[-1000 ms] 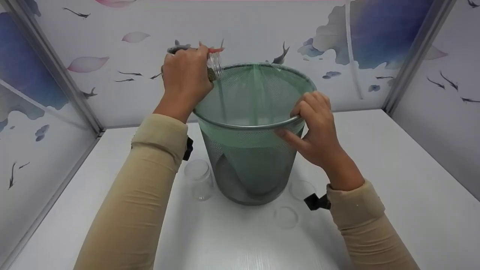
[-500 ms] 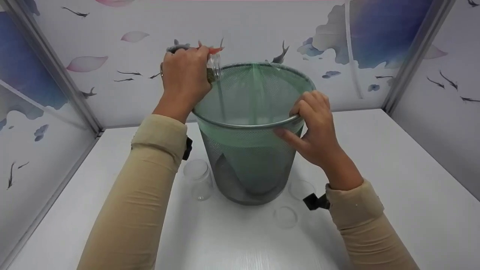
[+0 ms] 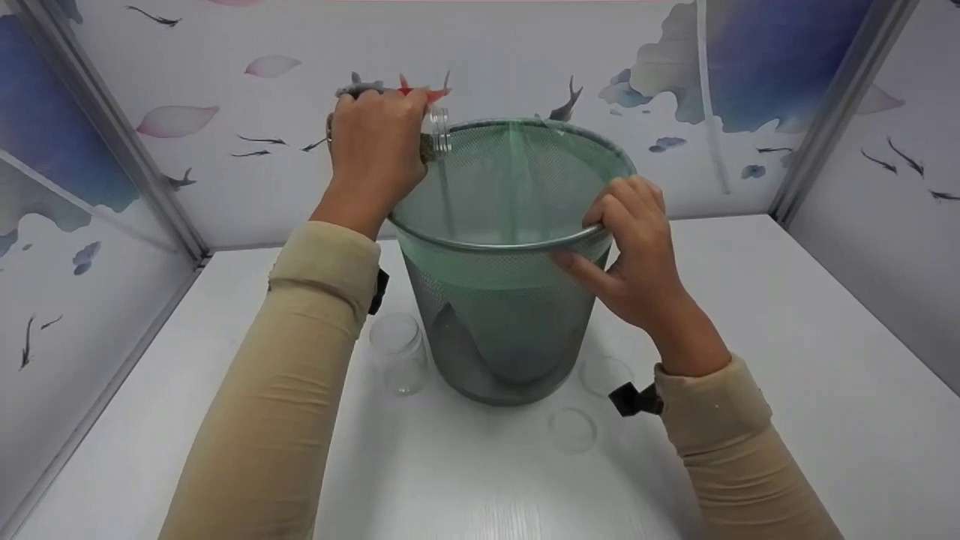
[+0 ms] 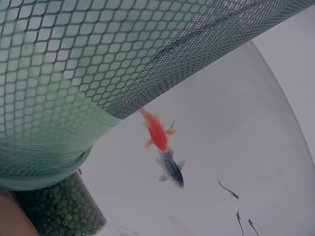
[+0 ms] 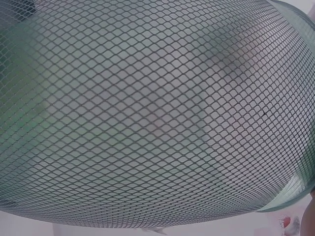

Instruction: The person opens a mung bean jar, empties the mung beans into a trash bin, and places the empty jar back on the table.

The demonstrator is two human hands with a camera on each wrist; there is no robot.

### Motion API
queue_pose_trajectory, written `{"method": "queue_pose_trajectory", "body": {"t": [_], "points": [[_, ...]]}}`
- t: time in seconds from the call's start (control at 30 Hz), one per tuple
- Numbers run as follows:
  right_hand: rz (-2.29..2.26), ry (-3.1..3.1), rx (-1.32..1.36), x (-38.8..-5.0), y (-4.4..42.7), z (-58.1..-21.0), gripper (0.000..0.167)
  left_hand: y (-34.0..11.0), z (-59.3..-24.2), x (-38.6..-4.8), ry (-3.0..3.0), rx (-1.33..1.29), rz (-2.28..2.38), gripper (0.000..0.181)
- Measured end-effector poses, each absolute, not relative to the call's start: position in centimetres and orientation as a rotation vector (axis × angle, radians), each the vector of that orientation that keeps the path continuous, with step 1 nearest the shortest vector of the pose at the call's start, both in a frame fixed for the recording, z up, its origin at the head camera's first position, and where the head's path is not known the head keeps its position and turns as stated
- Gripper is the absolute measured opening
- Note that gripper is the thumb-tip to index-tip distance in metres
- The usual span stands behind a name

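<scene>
A clear jar (image 3: 439, 129) of small green beans (image 4: 64, 209) lies tilted on its side in my left hand (image 3: 377, 146). Its mouth points right, at the left rim of a dark mesh wastebasket (image 3: 495, 352). A thin green bag (image 3: 517, 187) lines the basket and folds over its rim. On the basket's right front rim, my right hand (image 3: 634, 247) holds on, fingers over the inside and thumb outside. The mesh fills most of the right wrist view. My left fingers are mostly hidden behind the back of the hand.
An upright clear jar (image 3: 399, 356) stands on the white table (image 3: 465, 480), left of the basket. Two clear round lids (image 3: 572, 430) lie at the basket's right front. Panels printed with fish and petals (image 3: 178, 121) wall the table at the back and sides.
</scene>
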State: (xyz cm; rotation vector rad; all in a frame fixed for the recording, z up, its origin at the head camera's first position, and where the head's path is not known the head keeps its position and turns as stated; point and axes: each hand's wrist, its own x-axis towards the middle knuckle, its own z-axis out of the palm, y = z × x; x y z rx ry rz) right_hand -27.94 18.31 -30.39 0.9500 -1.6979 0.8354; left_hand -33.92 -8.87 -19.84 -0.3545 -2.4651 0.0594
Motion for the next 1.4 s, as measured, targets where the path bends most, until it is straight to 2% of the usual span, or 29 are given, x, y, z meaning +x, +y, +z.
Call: {"method": "queue_pose_trajectory", "body": {"t": [0.2, 0.43, 0.77, 1.13, 1.4], "points": [[0.833, -1.702, 0.953, -27.92, 18.28, -30.42, 0.057, -8.9, -19.86, -33.9, -2.479, -0.361, 0.073, 0.042], [0.833, -1.695, 0.953, -28.01, 18.32, -30.32, 0.057, -8.73, -19.65, -33.73, -2.479, -0.388, 0.103, 0.029], [0.835, -1.694, 0.943, -28.0, 18.32, -30.34, 0.058, -8.69, -19.59, -33.71, -2.493, -0.389, 0.124, 0.036], [0.841, -1.697, 0.933, -28.0, 18.33, -30.31, 0.059, -8.64, -19.52, -33.64, -2.499, -0.39, 0.128, 0.029], [0.837, -1.701, 0.934, -27.96, 18.29, -30.32, 0.059, -8.65, -19.45, -33.64, -2.52, -0.386, 0.134, 0.036]]}}
